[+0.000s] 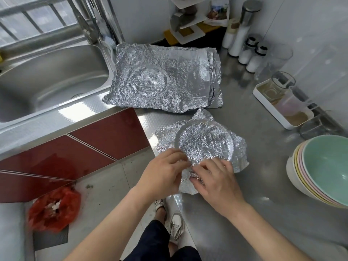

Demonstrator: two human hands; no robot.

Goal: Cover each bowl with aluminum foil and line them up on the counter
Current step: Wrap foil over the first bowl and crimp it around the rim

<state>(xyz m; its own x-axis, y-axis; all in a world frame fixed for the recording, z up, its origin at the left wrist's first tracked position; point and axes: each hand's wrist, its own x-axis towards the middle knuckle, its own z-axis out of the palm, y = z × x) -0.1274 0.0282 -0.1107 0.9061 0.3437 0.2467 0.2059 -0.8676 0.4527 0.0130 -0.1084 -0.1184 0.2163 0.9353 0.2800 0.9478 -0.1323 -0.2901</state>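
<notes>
- The left hand (163, 170) and right hand (216, 183) were bare, as were both forearms down to the picture's edge.
- Dark legwear (150, 240) covered the legs.
- White lace-up shoes (176, 221) were on the feet.

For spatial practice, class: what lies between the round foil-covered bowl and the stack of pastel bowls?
Head view: only bare stainless-steel counter separates the foil-covered bowl from the stack of pastel bowls.

Bare counter (263, 166) lies between foil-covered bowl (204, 142) and stacked bowls (323, 166).
</notes>
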